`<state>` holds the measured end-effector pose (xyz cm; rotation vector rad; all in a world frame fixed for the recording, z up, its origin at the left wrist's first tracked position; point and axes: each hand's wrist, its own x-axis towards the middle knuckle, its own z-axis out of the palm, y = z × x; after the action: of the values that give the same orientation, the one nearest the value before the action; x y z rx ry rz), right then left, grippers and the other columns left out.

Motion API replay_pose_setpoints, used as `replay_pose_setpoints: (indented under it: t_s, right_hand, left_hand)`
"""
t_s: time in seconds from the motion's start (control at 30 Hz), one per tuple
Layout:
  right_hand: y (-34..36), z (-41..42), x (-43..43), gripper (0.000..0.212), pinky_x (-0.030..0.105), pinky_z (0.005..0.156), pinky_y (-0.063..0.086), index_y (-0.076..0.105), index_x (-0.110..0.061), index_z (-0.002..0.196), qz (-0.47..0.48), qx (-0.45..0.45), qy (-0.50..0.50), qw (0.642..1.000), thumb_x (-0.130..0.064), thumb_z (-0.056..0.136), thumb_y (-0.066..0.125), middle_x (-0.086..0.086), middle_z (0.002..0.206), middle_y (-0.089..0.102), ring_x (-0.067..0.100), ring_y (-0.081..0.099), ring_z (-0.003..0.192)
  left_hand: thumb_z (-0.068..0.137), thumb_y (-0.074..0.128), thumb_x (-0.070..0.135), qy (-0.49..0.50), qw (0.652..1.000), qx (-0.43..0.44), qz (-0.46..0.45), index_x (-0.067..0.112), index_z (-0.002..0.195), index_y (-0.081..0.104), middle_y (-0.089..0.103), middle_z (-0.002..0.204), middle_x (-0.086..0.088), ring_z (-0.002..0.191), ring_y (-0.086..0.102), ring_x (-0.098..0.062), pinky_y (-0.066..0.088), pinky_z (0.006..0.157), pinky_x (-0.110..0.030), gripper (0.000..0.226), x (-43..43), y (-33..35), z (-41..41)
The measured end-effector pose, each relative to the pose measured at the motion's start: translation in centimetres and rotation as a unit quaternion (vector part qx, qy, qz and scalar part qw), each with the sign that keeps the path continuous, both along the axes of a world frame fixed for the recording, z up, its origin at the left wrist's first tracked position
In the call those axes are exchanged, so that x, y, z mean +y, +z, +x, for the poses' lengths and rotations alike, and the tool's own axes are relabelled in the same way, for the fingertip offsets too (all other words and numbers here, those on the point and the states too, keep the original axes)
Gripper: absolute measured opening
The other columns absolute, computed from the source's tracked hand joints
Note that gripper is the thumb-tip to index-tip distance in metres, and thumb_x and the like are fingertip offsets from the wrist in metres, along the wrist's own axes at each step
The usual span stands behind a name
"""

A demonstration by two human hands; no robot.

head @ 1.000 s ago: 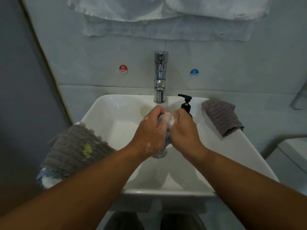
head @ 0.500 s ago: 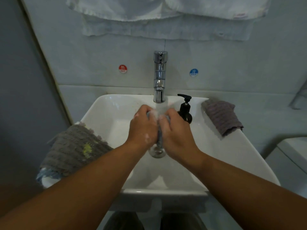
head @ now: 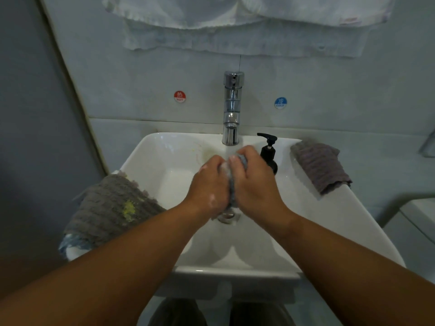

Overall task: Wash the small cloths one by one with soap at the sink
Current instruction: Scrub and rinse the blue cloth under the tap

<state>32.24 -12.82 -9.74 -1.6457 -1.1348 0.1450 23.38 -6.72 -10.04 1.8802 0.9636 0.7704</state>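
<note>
Cloth (head: 231,191) sits clamped between both palms over the middle of the sink (head: 200,269), below the tap (head: 231,109). Left hand (head: 209,184) and right hand (head: 255,182) each grip it with curled fingers. Soap bottle (head: 269,154) stands on the back edge, just beside the right hand. Second cloth (head: 110,208) lies on the left edge.

Two round stickers sit on the wall (head: 141,90) either side of the tap (head: 233,107) — a red sticker (head: 180,96) reading "HOT", a blue sticker (head: 280,103) reading "COLD".
</note>
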Motion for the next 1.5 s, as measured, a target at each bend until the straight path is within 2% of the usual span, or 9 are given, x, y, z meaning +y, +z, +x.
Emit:
replay_pose_setpoints:
  t_s: [0.13,0.3,0.4,0.6,0.8,1.0,1.23,1.4,1.5]
  right_hand:
    - [-0.6,2.0,0.3,0.018,0.024,0.062,0.043,0.053,-0.016,0.098,-0.088,0.024,-0.09,0.992,-0.029,0.106,0.044,-0.003,0.086,0.058,0.01,0.057,0.078]
    - [-0.7,-0.3,-0.8,0.021,0.017,0.055,0.041,0.051,-0.015,0.088,-0.029,-0.003,0.015,0.999,-0.023,0.106,0.043,-0.004,0.073,0.052,-0.002,0.052,0.063]
    - [-0.2,0.1,0.0,0.016,0.014,0.059,0.044,0.055,-0.015,0.1,0.011,-0.014,-0.026,0.999,-0.026,0.107,0.045,-0.009,0.078,0.056,0.002,0.057,0.07]
    - [-1.2,1.4,-0.1,0.021,0.032,0.067,0.047,0.054,-0.011,0.093,-0.115,0.026,-0.043,0.992,-0.023,0.105,0.042,0.003,0.085,0.057,0.016,0.057,0.078]
    - [0.1,0.3,0.1,0.018,0.03,0.064,0.051,0.053,-0.015,0.105,-0.036,0.005,0.004,0.999,-0.029,0.107,0.043,-0.002,0.085,0.06,0.011,0.06,0.076]
    - [-0.8,1.0,-0.5,0.022,0.032,0.064,0.041,0.052,-0.011,0.089,-0.149,0.023,-0.017,0.988,-0.019,0.105,0.04,0.003,0.082,0.055,0.017,0.052,0.074]
    - [0.1,0.6,0.1,0.018,0.015,0.056,0.043,0.055,-0.014,0.103,-0.027,0.009,-0.033,0.999,-0.027,0.107,0.043,-0.005,0.083,0.057,0.004,0.056,0.07]
    - [-0.6,1.3,-0.4,0.02,0.038,0.065,0.05,0.057,-0.006,0.095,-0.153,0.022,-0.027,0.988,-0.015,0.104,0.042,0.007,0.086,0.06,0.023,0.06,0.078]
    - [-0.4,-0.3,-0.9,0.022,0.031,0.068,0.052,0.055,-0.012,0.096,-0.066,0.019,0.019,0.997,-0.025,0.107,0.041,-0.002,0.08,0.056,0.007,0.057,0.071]
  left_hand:
    - [0.108,0.039,0.025,-0.064,0.995,-0.055,0.058,0.019,0.096,0.057,0.063,0.09,-0.004,0.085,0.064,-0.024,0.058,0.07,-0.039,0.022,-1.3,0.2,0.3]
    - [0.109,0.036,0.025,0.063,0.998,-0.006,0.031,0.015,0.1,0.052,0.059,0.091,-0.005,0.075,0.056,-0.017,0.045,0.058,-0.031,0.021,0.0,0.2,0.5]
    - [0.11,0.033,0.03,-0.025,0.999,0.029,0.023,0.017,0.1,0.051,0.06,0.091,-0.006,0.074,0.058,-0.02,0.046,0.059,-0.03,0.025,-0.6,0.1,0.0]
    - [0.108,0.037,0.021,0.011,0.996,-0.037,0.084,0.016,0.1,0.054,0.059,0.088,0.0,0.08,0.057,-0.015,0.05,0.066,-0.03,0.02,-0.7,0.2,0.8]
    - [0.109,0.036,0.029,0.001,1.0,0.019,0.01,0.017,0.101,0.054,0.062,0.092,-0.009,0.075,0.06,-0.025,0.048,0.055,-0.034,0.023,-0.4,0.2,0.1]
    - [0.108,0.038,0.023,0.022,0.996,-0.014,0.083,0.016,0.102,0.057,0.061,0.094,-0.001,0.086,0.06,-0.02,0.054,0.073,-0.034,0.021,-0.5,0.1,0.8]
    - [0.11,0.034,0.029,-0.03,0.998,0.05,0.04,0.016,0.104,0.056,0.062,0.095,-0.004,0.089,0.063,-0.023,0.059,0.083,-0.044,0.026,-0.5,-0.1,0.1]
    - [0.107,0.039,0.022,-0.015,0.993,-0.057,0.102,0.016,0.096,0.054,0.058,0.086,0.001,0.082,0.058,-0.015,0.051,0.071,-0.025,0.02,-0.4,-0.1,0.8]
    - [0.109,0.037,0.025,0.076,0.991,-0.051,0.095,0.017,0.101,0.051,0.056,0.086,0.003,0.078,0.055,-0.012,0.044,0.061,-0.017,0.019,0.7,0.2,0.8]
